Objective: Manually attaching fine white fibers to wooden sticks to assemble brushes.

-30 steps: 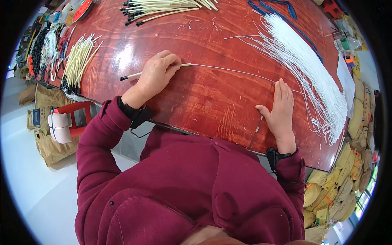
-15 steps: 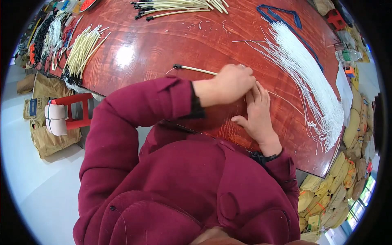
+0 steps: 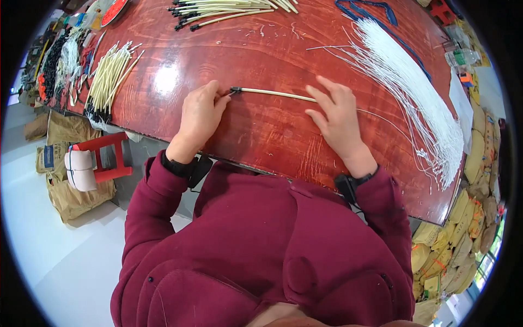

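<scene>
A thin pale-yellow stick [image 3: 278, 94] with a black end piece [image 3: 235, 89] lies crosswise on the red-brown table before me. At its black end my left hand [image 3: 200, 111] is closed, thumb and forefinger pinched on what looks like the short tail of a thin white string. My right hand [image 3: 339, 117] is open, its fingers spread over the stick's other end, which they partly hide. Beyond that hand a thin white string [image 3: 381, 117] trails right across the table toward a large bundle of white strings [image 3: 414, 87].
Bunches of similar black-ended sticks lie at the left [image 3: 111, 76] and far edge [image 3: 229, 8]. A blue cloth strip [image 3: 389, 15] curls behind the strings. Left of the table stands a red stool [image 3: 111, 158]; stacked sacks [image 3: 457, 245] line the right. White scraps dot the table [image 3: 283, 30].
My left hand has moved left from beside the right hand to the stick's black end. My right hand's fingers have spread apart. The stick lies in nearly the same place.
</scene>
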`<state>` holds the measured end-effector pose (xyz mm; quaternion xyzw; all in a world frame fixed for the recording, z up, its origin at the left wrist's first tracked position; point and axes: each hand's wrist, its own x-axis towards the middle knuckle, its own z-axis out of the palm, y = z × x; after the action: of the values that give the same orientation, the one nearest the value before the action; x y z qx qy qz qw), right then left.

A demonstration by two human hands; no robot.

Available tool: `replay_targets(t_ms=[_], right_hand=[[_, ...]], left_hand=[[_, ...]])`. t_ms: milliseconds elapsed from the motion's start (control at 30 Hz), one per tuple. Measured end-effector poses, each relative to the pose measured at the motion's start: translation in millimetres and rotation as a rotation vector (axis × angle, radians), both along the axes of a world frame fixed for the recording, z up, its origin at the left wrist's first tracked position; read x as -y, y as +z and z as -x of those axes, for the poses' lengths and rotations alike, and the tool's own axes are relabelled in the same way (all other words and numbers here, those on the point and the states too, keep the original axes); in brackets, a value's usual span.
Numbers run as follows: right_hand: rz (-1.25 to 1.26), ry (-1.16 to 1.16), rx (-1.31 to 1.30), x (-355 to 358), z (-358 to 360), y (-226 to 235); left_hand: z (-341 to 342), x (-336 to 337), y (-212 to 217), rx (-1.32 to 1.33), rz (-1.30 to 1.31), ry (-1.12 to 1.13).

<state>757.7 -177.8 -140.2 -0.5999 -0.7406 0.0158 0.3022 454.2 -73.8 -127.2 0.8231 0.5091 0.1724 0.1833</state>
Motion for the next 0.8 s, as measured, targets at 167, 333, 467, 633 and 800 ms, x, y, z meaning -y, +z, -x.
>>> replay_targets(t_ms=[167, 333, 467, 633, 800], right_hand=[[-0.045, 0.067, -0.004, -7, -5, -16], [0.059, 0.12, -0.033, 34, -62, -10], [0.344, 0.187, -0.13, 86, -91, -2], [0.374, 0.138, -0.23, 124, -110, 7], [0.154, -0.225, -0.061, 96, -144, -15]], left_hand=[[7, -8, -15, 0.031, 0.017, -0.058], [88, -45, -16, -0.202, -0.101, 0.097], [158, -69, -12, -0.499, -0.121, 0.262], [92, -50, -21, -0.347, -0.412, 0.183], [-83, 41, 17, 0.115, 0.126, -0.586]])
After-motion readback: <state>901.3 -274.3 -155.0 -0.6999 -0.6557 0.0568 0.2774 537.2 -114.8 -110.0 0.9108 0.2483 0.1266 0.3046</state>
